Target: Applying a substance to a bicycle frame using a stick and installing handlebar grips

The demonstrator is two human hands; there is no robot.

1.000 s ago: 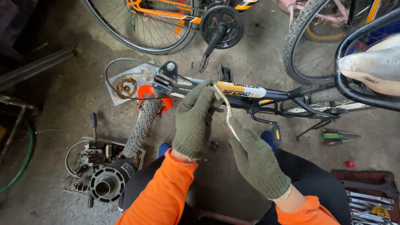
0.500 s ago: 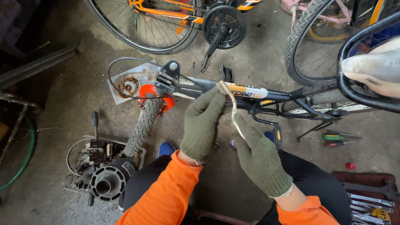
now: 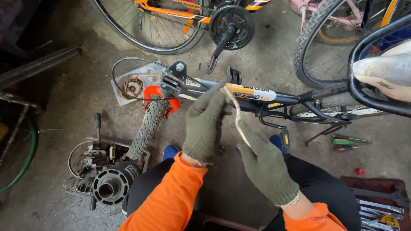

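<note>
Centre frame: left hand [image 3: 204, 126] and right hand [image 3: 266, 164], both in green gloves, fingers closed on a pale strip [image 3: 236, 117] stretched between them just below the black bike frame [image 3: 257, 96] lying on the floor. The strip looks thin, limp, whitish; one end sits at the frame, not yet wound on. Loose parts [image 3: 105, 171] lower left.

Bicycle repair workshop: bikes [image 3: 257, 96], scattered tools [image 3: 346, 143].

Toolbox [image 3: 376, 201] cut off at the lower right edge
</note>
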